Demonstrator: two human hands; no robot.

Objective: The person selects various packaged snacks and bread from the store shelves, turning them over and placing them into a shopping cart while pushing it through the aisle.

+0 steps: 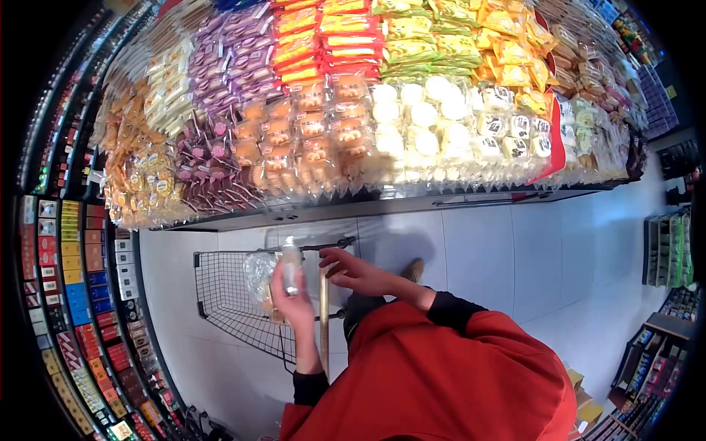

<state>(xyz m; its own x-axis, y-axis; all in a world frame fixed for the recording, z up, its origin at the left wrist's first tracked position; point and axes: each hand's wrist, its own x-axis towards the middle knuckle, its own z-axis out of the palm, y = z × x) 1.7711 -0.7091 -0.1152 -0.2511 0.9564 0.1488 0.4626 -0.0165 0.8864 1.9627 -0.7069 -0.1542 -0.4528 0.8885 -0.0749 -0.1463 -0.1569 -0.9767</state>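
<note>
My left hand (291,300) is closed around a small clear bottle with a white top (291,268), held upright over the near end of a wire shopping cart (239,323). My right hand (351,273) hovers beside the cart's handle bar (323,316) with its fingers apart and slightly bent, holding nothing. Inside the cart, partly hidden behind my left hand, lies a clear plastic bag (259,273).
In front stands a long display heaped with wrapped snacks (312,125) in many colours. Shelves of boxed goods (77,294) line the left side. Pale floor tiles (500,253) run to the right, toward a green-packed stack (668,250) and more shelving.
</note>
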